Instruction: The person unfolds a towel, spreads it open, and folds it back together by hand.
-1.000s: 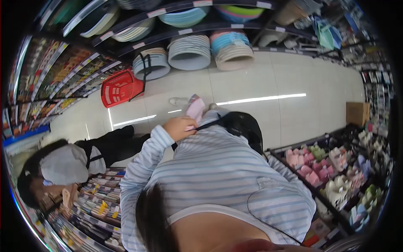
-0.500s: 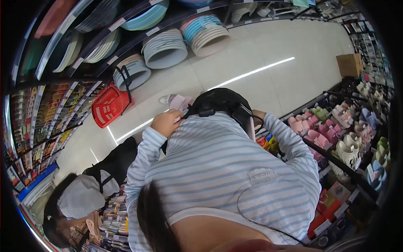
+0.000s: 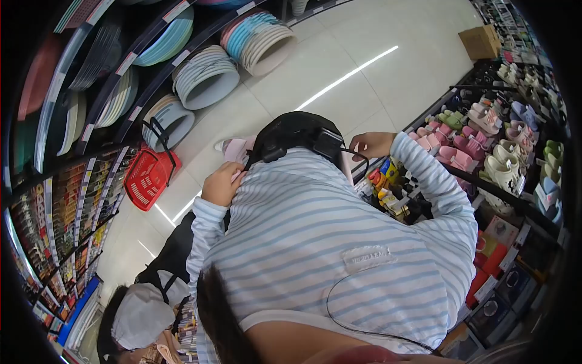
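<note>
At the left side of the striped shirt [image 3: 315, 212], my left hand [image 3: 221, 184] is closed with its fingers curled against the cloth. A small pale pink edge shows at those fingertips; I cannot make out what it is. My right hand [image 3: 374, 145] is held out beside the waist, fingers loosely bent and apart, with nothing visible in it. Just below its fingertips loops a black cable [image 3: 362, 162], which runs from a small black box [image 3: 328, 142] on the black waist bag [image 3: 297, 125]. Pale pink cloth [image 3: 236, 148] shows past the bag.
A red shopping basket [image 3: 148, 179] stands on the floor to the left, near stacked buckets [image 3: 209, 79] and shelved basins. Racks of slippers [image 3: 467, 142] line the right. A cardboard box [image 3: 479, 41] sits at the far right. Another person in a white cap [image 3: 142, 315] is at lower left.
My right hand has moved outward from the waist bag and now shows more fully. My left hand stays at the shirt's side. The view has turned, shifting the shelves left and the slippers upward.
</note>
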{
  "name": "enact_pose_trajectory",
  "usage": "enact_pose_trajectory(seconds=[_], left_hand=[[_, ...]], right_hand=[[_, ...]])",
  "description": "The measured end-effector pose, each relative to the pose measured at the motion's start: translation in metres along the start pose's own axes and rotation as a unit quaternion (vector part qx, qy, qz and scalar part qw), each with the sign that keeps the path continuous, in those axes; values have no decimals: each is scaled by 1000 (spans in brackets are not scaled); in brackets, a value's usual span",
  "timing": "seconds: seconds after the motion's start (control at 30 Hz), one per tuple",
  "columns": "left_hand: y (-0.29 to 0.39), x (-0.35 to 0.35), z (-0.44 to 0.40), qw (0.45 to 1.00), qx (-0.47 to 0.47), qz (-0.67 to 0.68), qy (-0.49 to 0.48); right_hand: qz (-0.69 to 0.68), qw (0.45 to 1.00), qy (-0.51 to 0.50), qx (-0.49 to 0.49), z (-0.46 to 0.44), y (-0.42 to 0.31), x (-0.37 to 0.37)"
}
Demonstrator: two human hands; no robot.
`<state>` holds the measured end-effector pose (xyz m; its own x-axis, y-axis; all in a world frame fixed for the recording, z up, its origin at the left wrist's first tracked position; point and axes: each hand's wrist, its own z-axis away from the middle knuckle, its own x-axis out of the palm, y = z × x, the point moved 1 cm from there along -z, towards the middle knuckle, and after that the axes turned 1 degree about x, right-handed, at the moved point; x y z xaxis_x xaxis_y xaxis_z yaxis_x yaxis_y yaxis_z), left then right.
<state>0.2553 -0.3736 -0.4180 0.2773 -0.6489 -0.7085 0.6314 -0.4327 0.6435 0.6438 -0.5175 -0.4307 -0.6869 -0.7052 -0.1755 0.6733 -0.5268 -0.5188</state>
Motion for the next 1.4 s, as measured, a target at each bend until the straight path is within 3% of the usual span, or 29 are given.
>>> enact_pose_trajectory(seconds=[0.03, 0.07, 0.17, 0.2, 0.23, 0.27, 0.33, 0.47, 0.57, 0.8, 1.1, 1.4], left_hand=[[0, 0, 0, 1000, 3, -1, 0], [-1, 0, -1, 1000, 6, -2, 1], [-1, -2, -3, 1000, 16, -7, -8], [-1, -3, -4, 1000, 17, -6, -14], [-2, -4, -5, 1000, 18, -5, -21], [-2, -4, -6, 999, 19, -4, -26], [-1, -5, -7, 999, 22, -3, -34], [-1, -6, -11, 998, 27, -3, -50], [-1, -6, -12, 998, 34, -5, -48], [-3, -4, -13, 998, 20, -4, -61], [-7, -7, -13, 997, 31, -1, -70], [-13, -9, -15, 996, 29, 13, -86]], right_hand=[[50, 998, 24, 22, 3, -4, 0], [113, 986, 123, 8, 4, 6, 2], [210, 933, 203, 210, 22, 6, -8], [230, 940, 159, 198, 27, 15, -9], [163, 976, -27, 141, 32, 15, -10], [-20, 971, -115, 209, 51, -14, -8], [-117, 944, -286, 112, 66, -43, 3], [-228, 933, -227, 159, 51, -43, 40], [-357, 916, -109, 144, 33, -41, 56], [-516, 848, -62, 106, 1, -12, 89], [-527, 833, -59, 157, -18, -4, 89], [-515, 845, -40, 140, -13, -15, 75]])
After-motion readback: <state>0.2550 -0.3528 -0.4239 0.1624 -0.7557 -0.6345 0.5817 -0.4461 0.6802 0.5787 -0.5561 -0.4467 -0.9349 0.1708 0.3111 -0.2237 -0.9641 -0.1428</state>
